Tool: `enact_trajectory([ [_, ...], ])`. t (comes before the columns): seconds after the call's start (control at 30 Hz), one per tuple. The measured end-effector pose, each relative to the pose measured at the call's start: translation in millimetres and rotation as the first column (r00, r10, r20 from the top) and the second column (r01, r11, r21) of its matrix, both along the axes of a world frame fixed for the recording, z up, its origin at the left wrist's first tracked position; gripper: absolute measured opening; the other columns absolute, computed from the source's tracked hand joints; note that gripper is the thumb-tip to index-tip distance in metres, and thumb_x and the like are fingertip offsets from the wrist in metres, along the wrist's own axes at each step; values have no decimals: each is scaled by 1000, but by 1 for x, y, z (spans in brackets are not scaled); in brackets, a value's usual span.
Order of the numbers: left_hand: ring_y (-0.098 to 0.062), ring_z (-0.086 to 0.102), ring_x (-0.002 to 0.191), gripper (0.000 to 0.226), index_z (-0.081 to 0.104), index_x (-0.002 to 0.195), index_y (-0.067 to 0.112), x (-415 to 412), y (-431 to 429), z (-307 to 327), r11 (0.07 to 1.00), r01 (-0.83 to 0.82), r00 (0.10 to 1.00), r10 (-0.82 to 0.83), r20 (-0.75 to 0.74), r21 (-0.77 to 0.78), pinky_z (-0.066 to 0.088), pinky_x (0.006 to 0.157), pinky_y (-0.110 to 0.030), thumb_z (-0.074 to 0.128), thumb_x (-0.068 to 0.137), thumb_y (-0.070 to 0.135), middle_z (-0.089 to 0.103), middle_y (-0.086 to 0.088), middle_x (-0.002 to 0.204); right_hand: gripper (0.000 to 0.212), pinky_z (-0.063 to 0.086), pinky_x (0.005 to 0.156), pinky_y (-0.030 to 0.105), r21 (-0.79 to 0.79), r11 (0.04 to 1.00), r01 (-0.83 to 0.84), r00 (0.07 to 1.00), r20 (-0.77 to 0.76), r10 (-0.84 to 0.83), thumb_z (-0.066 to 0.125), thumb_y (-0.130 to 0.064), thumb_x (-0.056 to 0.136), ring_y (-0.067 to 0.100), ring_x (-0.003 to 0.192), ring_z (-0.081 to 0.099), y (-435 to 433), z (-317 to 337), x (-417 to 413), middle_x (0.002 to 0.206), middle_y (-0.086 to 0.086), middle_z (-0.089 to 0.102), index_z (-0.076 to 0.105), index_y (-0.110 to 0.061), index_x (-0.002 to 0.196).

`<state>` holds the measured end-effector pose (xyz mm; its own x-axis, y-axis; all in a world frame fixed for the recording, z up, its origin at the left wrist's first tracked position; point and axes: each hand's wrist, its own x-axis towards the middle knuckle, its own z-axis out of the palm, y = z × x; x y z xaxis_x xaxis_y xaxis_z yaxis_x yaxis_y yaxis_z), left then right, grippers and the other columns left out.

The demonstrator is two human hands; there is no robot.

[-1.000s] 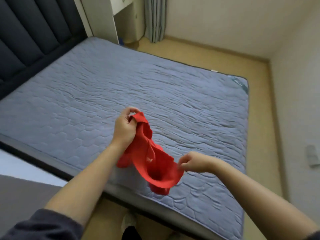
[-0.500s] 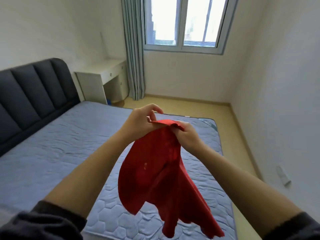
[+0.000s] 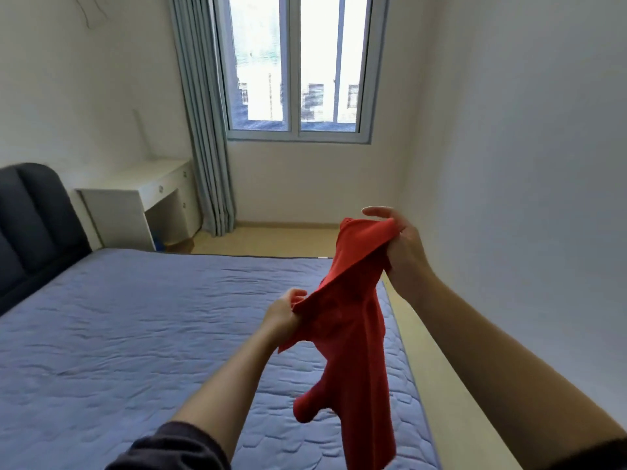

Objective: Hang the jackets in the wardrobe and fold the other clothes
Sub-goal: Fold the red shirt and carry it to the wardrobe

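Both hands, set apart, pinch the red garment [image 3: 353, 320] by its upper edge above the bed [image 3: 135, 334].

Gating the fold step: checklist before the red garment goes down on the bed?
1. Left hand grip on red garment: ok, pinches an edge.
2. Right hand grip: ok, holds the top, higher than the left.
3. Garment spread out: not ok, hangs bunched.
4. Garment over bed: ok, near the edge by the wall.
5. Jacket or fold item: cannot tell.
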<state>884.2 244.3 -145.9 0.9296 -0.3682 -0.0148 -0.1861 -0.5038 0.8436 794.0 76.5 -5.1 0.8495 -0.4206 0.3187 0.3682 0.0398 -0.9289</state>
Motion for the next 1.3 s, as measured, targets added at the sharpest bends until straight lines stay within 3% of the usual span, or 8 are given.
enact_trajectory([
  [0.17, -19, 60, 75, 19, 62, 76, 19, 15, -10, -6, 971, 15, 997, 3, -78, 237, 34, 53, -25, 62, 79, 37, 64, -2, 75, 37, 48, 55, 23, 31, 998, 61, 998, 13, -62, 32, 8, 91, 16, 57, 59, -17, 9, -5, 63, 6, 63, 60, -16, 90],
  [0.33, -33, 68, 66, 18, 66, 92, -1, 45, 6, -2, 909, -365, 825, 217, -521, -200, 54, 45, -37, 51, 84, 6, 69, -24, 84, 25, 38, 56, 23, -304, 938, 168, 952, -198, -234, 41, 6, 89, 11, 60, 46, -46, 0, -13, 71, 3, 49, 50, -16, 96],
  [0.5, -27, 54, 76, 21, 55, 79, 7, 70, 19, 68, 876, -401, 892, 306, -332, -269, 50, 73, -36, 43, 94, 16, 55, -17, 90, 24, 43, 60, 25, -527, 803, -278, 802, -588, -109, 48, 5, 88, 12, 62, 47, -54, -29, -18, 70, 0, 49, 56, -13, 100],
  [0.7, -21, 41, 65, 42, 41, 59, 12, 67, 31, 107, 972, -179, 983, 182, 2, -152, 29, 56, -30, 36, 99, 19, 44, -6, 62, 23, 40, 63, 22, -559, 730, -393, 756, -648, -89, 33, -14, 100, 12, 73, 49, -34, -26, -11, 80, 1, 54, 53, -11, 89],
  [0.87, -13, 33, 46, 42, 35, 58, 16, 64, 51, 120, 961, -48, 995, 68, 66, -273, 25, 51, -29, 31, 100, 14, 34, -2, 53, 21, 45, 71, 26, -253, 964, -77, 896, -442, -45, 31, -17, 102, 13, 84, 51, -24, -28, -2, 91, 4, 55, 51, -12, 99],
  [1.07, -4, 45, 37, 38, 52, 64, 11, 63, 74, 136, 941, -43, 983, 100, 152, -336, 35, 49, -27, 39, 100, 14, 50, -5, 53, 33, 25, 46, 23, -212, 975, -60, 870, -490, -54, 33, -30, 102, 15, 47, 34, -23, -23, 2, 57, 3, 36, 41, -14, 74],
  [1.2, -8, 66, 67, 19, 66, 92, 10, 53, 91, 145, 940, 163, 986, -163, 25, -299, 54, 66, -18, 62, 89, 29, 71, -1, 78, 26, 30, 40, 20, -84, 986, -142, 883, -462, 88, 39, -22, 101, 11, 43, 36, -24, -20, 1, 55, 2, 38, 45, -13, 78],
  [1.3, -17, 67, 92, 47, 62, 111, 6, 58, 107, 143, 918, 354, 927, -369, -62, -178, 54, 83, -27, 75, 70, 27, 69, -9, 102, 24, 49, 54, 25, 168, 978, -127, 888, -419, 187, 39, -22, 101, 15, 63, 56, -20, -23, 0, 73, 7, 57, 57, -7, 97],
])
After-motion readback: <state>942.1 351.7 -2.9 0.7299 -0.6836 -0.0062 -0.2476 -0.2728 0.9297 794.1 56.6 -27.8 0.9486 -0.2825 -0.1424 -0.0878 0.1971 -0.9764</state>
